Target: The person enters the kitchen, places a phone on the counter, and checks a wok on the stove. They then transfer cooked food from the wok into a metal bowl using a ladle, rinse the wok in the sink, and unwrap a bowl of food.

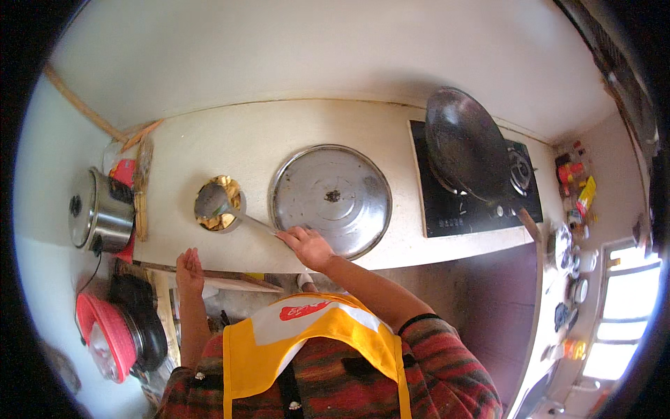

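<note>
My right hand (306,245) grips the handle of a metal ladle (212,200). The ladle's head rests over a small round bowl (241,216) holding chopped, pale yellow-brown food pieces (225,220). Just right of the bowl lies a large round metal lid (335,194), and my right hand is over its lower left edge. My left hand (190,268) is raised near the counter's front edge, below the bowl, with its fingers close together; I see nothing in it, but cannot tell how far they are curled.
A black wok (463,141) stands tilted on a two-burner gas hob (439,214) at the right. At the left are a lidded metal pot (112,212) and a red plastic basket (107,335). Bottles and jars line the far right counter. A wall runs behind the counter (235,131).
</note>
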Motion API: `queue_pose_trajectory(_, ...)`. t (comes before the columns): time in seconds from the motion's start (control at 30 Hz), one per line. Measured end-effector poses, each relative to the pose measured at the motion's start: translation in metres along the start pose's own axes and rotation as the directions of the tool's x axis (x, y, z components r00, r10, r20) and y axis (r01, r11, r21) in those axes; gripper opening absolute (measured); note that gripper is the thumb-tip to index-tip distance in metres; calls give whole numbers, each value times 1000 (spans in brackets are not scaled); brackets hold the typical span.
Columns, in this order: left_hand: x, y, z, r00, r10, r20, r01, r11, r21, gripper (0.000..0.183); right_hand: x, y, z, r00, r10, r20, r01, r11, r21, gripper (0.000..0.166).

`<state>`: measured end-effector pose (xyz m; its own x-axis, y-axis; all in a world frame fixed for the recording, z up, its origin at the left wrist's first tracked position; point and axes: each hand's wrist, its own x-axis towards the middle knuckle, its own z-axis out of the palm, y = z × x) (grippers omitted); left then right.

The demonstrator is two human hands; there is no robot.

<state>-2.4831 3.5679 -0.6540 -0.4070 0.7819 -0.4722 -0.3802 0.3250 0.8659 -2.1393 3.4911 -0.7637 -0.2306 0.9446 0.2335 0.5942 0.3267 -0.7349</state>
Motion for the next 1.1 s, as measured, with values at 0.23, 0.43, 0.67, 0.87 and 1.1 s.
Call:
queue_pose_trajectory(0.23,36,1,-5,979,93,180,-86,995,-45,33,-30,-7,-13,985,16,-173,-8,999,51,39)
queue_pose_trajectory(0.43,31,-1,31,979,122,162,-80,967,-243,28,-114,2,-48,922,202,-331,-137,968,211,31)
queue_pose_trajectory(0.67,-33,-24,106,947,194,255,-131,961,-245,22,-249,22,-78,746,572,-343,-467,815,344,20)
queue_pose_trajectory(0.87,-165,-140,219,837,52,545,-53,999,-14,21,-366,42,-100,537,764,-358,-571,642,512,20)
queue_pose_trajectory(1.1,-289,-308,302,453,-343,823,-491,674,551,28,-495,88,-115,282,907,-313,-513,419,750,14)
